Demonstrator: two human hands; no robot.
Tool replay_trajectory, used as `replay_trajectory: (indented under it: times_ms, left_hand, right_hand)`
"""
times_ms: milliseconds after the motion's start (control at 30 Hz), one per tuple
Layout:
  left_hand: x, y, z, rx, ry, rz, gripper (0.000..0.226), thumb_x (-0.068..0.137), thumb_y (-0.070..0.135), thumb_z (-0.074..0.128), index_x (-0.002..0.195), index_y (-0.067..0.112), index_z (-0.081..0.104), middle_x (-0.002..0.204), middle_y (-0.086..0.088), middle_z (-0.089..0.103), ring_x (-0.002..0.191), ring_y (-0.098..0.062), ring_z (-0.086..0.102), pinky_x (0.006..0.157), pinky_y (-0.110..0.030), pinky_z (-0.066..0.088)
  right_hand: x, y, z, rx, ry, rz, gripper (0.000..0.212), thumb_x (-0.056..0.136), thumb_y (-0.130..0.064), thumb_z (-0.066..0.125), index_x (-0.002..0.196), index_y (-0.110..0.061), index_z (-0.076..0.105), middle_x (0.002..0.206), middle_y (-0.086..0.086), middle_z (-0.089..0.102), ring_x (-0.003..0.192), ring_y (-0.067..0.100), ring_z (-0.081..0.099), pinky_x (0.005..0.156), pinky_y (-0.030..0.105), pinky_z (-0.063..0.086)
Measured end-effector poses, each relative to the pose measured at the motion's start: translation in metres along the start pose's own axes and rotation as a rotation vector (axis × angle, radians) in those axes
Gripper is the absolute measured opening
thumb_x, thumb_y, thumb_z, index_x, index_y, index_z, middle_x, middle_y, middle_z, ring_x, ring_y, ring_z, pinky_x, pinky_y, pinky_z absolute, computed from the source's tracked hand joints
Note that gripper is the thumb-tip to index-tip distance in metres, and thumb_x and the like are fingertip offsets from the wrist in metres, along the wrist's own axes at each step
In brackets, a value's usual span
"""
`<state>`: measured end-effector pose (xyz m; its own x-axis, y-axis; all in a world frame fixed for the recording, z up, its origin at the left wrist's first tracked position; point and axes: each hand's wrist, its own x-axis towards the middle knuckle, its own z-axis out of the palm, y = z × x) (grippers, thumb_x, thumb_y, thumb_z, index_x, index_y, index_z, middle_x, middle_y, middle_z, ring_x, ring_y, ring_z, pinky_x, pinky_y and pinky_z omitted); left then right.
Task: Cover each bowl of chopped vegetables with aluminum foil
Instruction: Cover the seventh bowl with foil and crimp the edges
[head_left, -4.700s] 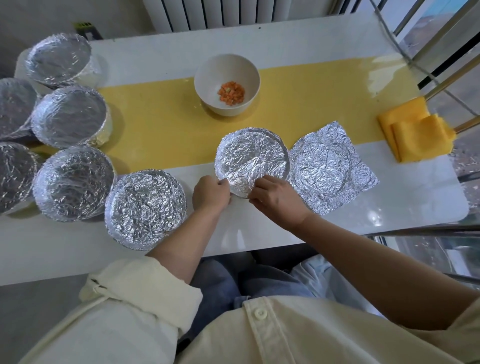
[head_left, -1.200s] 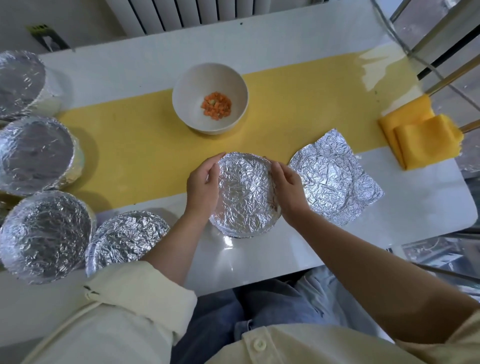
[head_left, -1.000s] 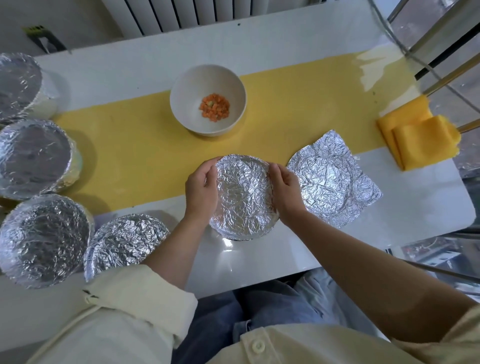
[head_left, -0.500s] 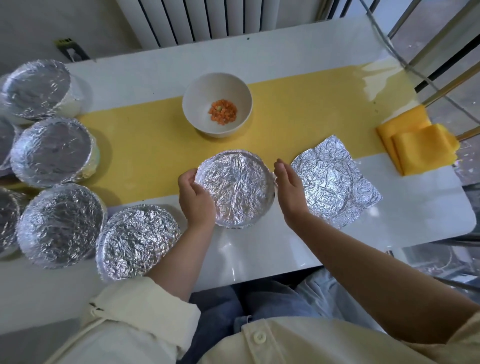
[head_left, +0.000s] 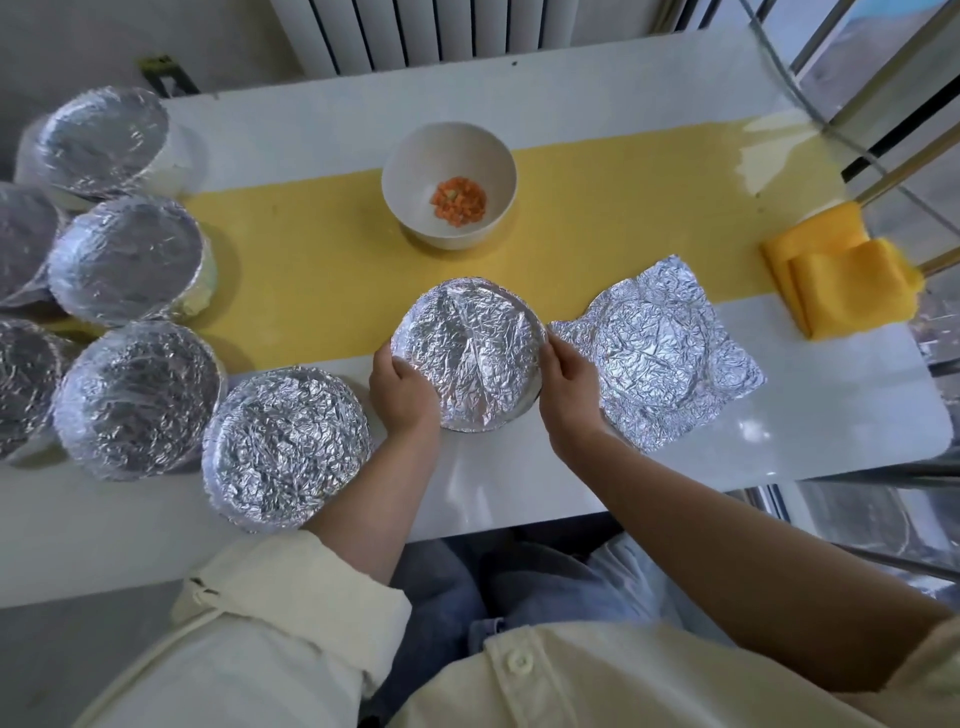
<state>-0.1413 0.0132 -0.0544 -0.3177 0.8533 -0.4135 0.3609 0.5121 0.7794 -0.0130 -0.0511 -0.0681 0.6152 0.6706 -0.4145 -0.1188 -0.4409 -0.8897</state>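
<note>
Foil-covered bowl (head_left: 467, 353) held between both hands over the worktop (head_left: 519, 478), at the near edge of the yellow runner (head_left: 597, 208). Resting or slightly lifted: cannot tell.

Left hand (head_left: 402, 392): fingers (head_left: 415, 387) curled close together round the bowl's left rim, thumb lying on the foil edge. Right hand (head_left: 569, 387): fingers (head_left: 557, 358) held together and bent against the right rim, gripping the foil skirt. Fingertips on both sides hidden beneath the rim.

Foil top crumpled, with one long crease from far side to near side, folded down all round the rim.

Beyond the fingers, on the runner: open bowl (head_left: 449, 184), uncovered, with chopped vegetables (head_left: 460, 201) in orange dice at its bottom.

Just outside the right fingers: loose foil sheet (head_left: 660, 353), flat, bearing a round bowl imprint, its near corner close to the right wrist. Well beyond that, at the worktop's right end: folded yellow cloth (head_left: 841, 283).

Just outside the left fingers: nearest covered bowl (head_left: 285, 447), close to the left forearm. Further covered bowls (head_left: 137, 397) grouped past it, toward the left edge.
</note>
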Motion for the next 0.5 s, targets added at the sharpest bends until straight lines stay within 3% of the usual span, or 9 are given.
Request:
replay_trajectory:
  times_ms: [167,200,267,300,367,433,500]
  left_hand:
    - [0.003,-0.002,-0.003,0.010,-0.001,-0.013,0.042,0.105,0.013,0.029,0.143,0.008,0.045,0.144,-0.013,0.049,0.129,-0.030,0.049,0.106,-0.038,0.041]
    - [0.004,-0.002,-0.004,0.017,-0.007,-0.015,0.041,0.104,0.013,0.029,0.141,0.006,0.047,0.140,-0.014,0.053,0.124,-0.030,0.051,0.101,-0.035,0.042]
    - [0.004,-0.002,-0.005,0.034,-0.019,0.018,0.037,0.103,0.012,0.031,0.130,-0.002,0.053,0.112,-0.020,0.064,0.100,-0.035,0.057,0.081,-0.034,0.042]
    - [0.003,-0.002,-0.006,0.047,-0.028,0.046,0.036,0.103,0.012,0.032,0.124,-0.006,0.054,0.100,-0.022,0.063,0.091,-0.039,0.055,0.074,-0.037,0.041]
    - [0.001,-0.002,-0.008,0.100,-0.040,0.071,0.036,0.103,0.011,0.032,0.122,-0.010,0.054,0.104,-0.031,0.062,0.098,-0.044,0.056,0.080,-0.045,0.045]
    - [0.000,-0.001,-0.011,0.152,-0.045,0.090,0.036,0.103,0.009,0.030,0.119,-0.013,0.052,0.113,-0.036,0.058,0.106,-0.047,0.055,0.087,-0.049,0.045]
    - [-0.001,0.003,-0.013,0.200,-0.043,0.114,0.034,0.101,0.006,0.030,0.114,-0.018,0.051,0.113,-0.039,0.056,0.108,-0.049,0.052,0.087,-0.051,0.043]
  right_hand:
    - [0.006,-0.006,-0.006,-0.056,-0.106,-0.042,0.023,0.101,-0.018,0.043,0.106,-0.015,0.065,0.093,-0.003,0.069,0.091,0.014,0.061,0.085,0.032,0.047]
    - [0.008,-0.009,-0.008,-0.090,-0.138,-0.050,0.027,0.101,-0.024,0.043,0.113,-0.014,0.064,0.103,-0.002,0.069,0.098,0.015,0.061,0.090,0.033,0.046]
    - [0.008,-0.012,-0.010,-0.162,-0.130,-0.059,0.041,0.102,-0.031,0.044,0.136,-0.012,0.054,0.130,0.001,0.061,0.122,0.016,0.054,0.105,0.033,0.040]
    - [0.009,-0.013,-0.010,-0.192,-0.098,-0.073,0.041,0.102,-0.029,0.045,0.138,-0.011,0.052,0.132,0.001,0.060,0.123,0.014,0.053,0.106,0.030,0.040]
    - [0.009,-0.012,-0.011,-0.247,-0.058,-0.130,0.031,0.101,-0.022,0.045,0.123,-0.009,0.064,0.107,-0.001,0.070,0.097,0.008,0.063,0.086,0.025,0.047]
    - [0.008,-0.013,-0.011,-0.286,-0.046,-0.173,0.025,0.100,-0.013,0.044,0.100,-0.008,0.068,0.071,-0.009,0.060,0.063,-0.002,0.051,0.059,0.013,0.038]
    - [0.010,-0.013,-0.010,-0.313,-0.022,-0.181,0.027,0.099,-0.007,0.044,0.081,-0.013,0.064,0.059,-0.010,0.051,0.054,0.000,0.041,0.049,0.012,0.030]
